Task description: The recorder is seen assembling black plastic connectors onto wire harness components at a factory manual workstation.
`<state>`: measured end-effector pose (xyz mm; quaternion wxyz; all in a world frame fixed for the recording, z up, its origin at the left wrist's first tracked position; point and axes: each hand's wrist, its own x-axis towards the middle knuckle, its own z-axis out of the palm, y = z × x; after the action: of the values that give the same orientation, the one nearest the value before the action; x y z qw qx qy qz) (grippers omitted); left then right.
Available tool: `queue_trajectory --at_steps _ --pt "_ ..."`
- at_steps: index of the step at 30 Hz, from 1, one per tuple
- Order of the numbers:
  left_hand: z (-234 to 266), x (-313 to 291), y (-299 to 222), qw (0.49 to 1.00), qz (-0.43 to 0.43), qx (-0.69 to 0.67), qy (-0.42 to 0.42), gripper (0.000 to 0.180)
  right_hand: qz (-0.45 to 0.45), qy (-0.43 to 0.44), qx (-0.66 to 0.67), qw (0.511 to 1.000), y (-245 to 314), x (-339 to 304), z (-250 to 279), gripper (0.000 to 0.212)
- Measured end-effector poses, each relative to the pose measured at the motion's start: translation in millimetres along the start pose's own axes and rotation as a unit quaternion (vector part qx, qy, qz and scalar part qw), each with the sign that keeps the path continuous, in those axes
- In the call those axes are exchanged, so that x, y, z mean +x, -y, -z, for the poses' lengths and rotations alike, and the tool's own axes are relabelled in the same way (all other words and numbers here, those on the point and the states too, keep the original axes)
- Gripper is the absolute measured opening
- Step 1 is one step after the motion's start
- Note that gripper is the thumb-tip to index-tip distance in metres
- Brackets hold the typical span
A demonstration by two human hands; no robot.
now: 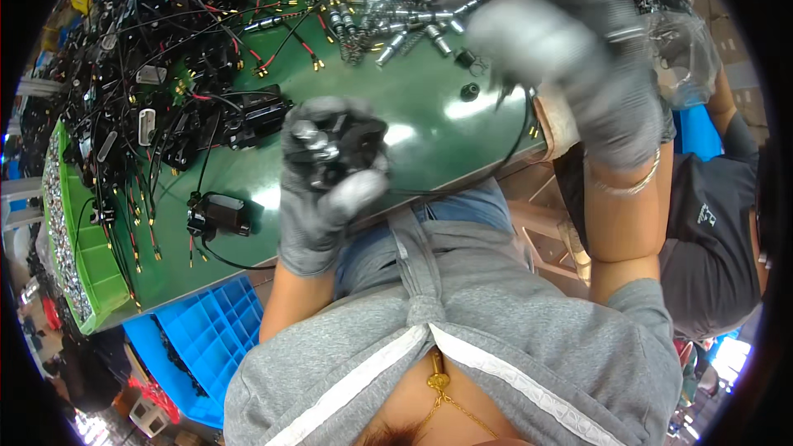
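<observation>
My left hand (318, 190), in a grey glove, is closed around a black plastic part (357, 144) with a shiny metal piece on it. The fingers cover much of that part, so its kind is unclear. Over the right side of the table, my gloved right hand (570, 58) is smeared by motion, and I cannot make out its fingers. Below it a black cable (516, 144) curves down along the table edge toward my left hand. A small black ring-shaped piece (470, 92) lies left of the right hand. Metal cylinders with springs (396, 25) are heaped beyond.
Black housings with red and black wires (157, 66) pile up across the left of the green table (446, 149). A black unit (223, 213) lies left of my left hand. There is a green tray (103, 281), a blue crate (211, 322) and a co-worker (714, 239).
</observation>
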<state>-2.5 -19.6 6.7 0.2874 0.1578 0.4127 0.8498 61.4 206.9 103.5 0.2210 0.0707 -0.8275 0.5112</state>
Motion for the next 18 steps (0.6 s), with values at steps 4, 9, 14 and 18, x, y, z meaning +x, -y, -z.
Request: queue_trajectory --at_steps 4,9,14,18 --pt "-5 2 2 0.992 -0.003 -0.121 0.039 0.072 0.23 -0.074 0.321 0.916 -6 15 43 0.071" --pt "18 12 10 0.968 -0.029 -0.191 0.162 0.084 0.149 -0.286 0.162 0.933 -38 -17 29 0.067" --pt "15 16 3 0.967 -0.004 -0.188 0.174 0.08 0.108 -0.27 0.208 0.934 -56 -21 25 0.061" --pt "14 16 6 0.974 -0.049 -0.171 0.138 0.078 0.098 -0.254 0.221 0.937 -71 -20 28 0.06"
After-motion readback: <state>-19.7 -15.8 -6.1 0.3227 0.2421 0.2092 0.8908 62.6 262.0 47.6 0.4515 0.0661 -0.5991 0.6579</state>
